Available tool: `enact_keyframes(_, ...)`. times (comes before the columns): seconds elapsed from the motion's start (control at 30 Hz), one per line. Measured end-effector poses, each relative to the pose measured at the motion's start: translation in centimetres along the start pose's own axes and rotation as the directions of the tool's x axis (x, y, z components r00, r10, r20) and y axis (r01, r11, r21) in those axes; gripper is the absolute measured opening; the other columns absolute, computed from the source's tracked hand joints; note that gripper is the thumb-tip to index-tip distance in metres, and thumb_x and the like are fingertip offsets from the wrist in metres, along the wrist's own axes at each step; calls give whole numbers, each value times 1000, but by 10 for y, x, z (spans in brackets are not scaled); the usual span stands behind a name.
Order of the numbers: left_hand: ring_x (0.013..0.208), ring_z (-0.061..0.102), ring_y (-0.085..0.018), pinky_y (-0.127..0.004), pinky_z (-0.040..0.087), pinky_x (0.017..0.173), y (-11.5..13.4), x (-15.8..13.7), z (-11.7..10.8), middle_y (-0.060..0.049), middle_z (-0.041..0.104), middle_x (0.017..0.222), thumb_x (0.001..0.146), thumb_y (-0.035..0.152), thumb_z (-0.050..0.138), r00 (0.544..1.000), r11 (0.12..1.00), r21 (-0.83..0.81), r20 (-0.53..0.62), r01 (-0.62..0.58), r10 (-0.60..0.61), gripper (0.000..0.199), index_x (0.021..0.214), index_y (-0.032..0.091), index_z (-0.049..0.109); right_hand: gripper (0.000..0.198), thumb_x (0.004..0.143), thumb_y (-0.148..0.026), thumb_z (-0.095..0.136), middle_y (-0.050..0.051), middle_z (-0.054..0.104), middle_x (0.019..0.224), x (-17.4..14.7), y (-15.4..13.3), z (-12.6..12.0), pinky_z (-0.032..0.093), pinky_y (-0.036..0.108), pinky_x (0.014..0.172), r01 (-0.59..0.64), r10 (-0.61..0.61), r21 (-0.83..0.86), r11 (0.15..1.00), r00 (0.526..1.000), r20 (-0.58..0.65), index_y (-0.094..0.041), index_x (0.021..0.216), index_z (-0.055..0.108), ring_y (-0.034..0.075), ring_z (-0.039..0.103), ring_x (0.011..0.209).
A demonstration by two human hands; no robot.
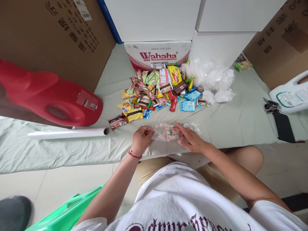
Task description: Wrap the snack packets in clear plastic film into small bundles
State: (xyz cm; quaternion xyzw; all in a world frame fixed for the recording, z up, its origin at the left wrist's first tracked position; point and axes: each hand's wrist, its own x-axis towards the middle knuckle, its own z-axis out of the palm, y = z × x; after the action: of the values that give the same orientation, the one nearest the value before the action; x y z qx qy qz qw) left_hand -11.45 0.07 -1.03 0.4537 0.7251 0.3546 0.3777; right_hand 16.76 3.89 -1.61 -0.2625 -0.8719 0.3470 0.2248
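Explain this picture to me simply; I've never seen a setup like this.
There is no machine here, just a person's two bare hands. The single picture comes from a camera worn on the head, looking forward and down. On the cloth-covered surface lies a heap of wrapped snacks, with crumpled clear plastic beside it and a Wahaha carton behind. The left hand pinches one end of a clear bag with a pinkish packet inside. The right hand has its fingers spread at the packet's other side.

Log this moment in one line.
left hand: pinching clear bag; right hand: touching bag; pink packet: apparently inside bag; snack pile: beyond hands
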Motion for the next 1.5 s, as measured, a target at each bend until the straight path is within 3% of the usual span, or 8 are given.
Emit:
enact_keyframes(0.27,56,60,-14,-24,47,52,7,2,4,5,59,63,62,45,77,970,896,-371,112,243,-216,36,81,22,56,26,101,-30,60,6,60,153,13,-12,5,42,40,96,-29,39,-175,984,998,57,-30,123,74,26,61,131)
enact_keyframes(0.57,62,59,-10,-22,45,56,29,4,19,-6,75,87,65,35,79,982,786,-589,115,189,-150,29,76,19,57,30,104,-22,53,9,58,154,13,-26,13,38,41,84,43,13,-448,893,993,121,-24,125,74,23,69,106)
enact_keyframes(0.73,97,69,-23,-38,55,91,40,-19,55,-8,78,101,88,31,64,970,966,-91,6,-242,243,12,88,20,69,30,101,-17,55,12,73,130,15,-27,12,40,41,86,21,25,-361,932,992,123,-21,123,74,25,69,104)
enact_keyframes(0.93,133,59,-29,-46,47,109,10,-42,80,-16,69,138,105,34,47,696,627,333,150,-704,702,40,140,18,59,25,101,-25,53,13,74,114,4,-19,-5,51,43,94,3,4,-55,998,990,138,-20,106,77,26,68,107)
enact_keyframes(1.07,137,56,-30,-44,47,103,3,-47,88,-15,62,150,105,32,49,662,507,479,238,-716,711,47,149,19,55,35,105,-45,49,6,77,105,-11,-8,-30,56,34,77,-202,213,295,934,977,-5,-23,108,75,19,69,85)
enact_keyframes(1.23,135,59,-29,-42,47,98,3,-48,93,-12,62,151,105,26,50,635,429,563,237,-706,735,43,146,21,58,42,97,-54,57,9,73,100,-18,18,-47,51,40,82,-534,523,113,838,724,-450,-20,117,71,24,60,85)
enact_keyframes(1.37,135,58,-29,-42,47,101,-2,-47,93,-11,61,152,104,26,52,635,428,567,232,-704,736,44,147,23,58,30,87,-48,70,8,67,84,-18,24,-43,46,44,90,-638,599,-142,757,764,-238,-20,98,73,27,56,87)
enact_keyframes(1.5,136,57,-30,-45,47,103,-5,-48,93,-10,57,156,102,21,55,654,440,563,256,-700,712,52,153,28,53,22,89,-41,64,7,65,89,-28,15,-44,47,38,86,-606,582,-58,794,784,-217,-22,80,68,24,57,90)
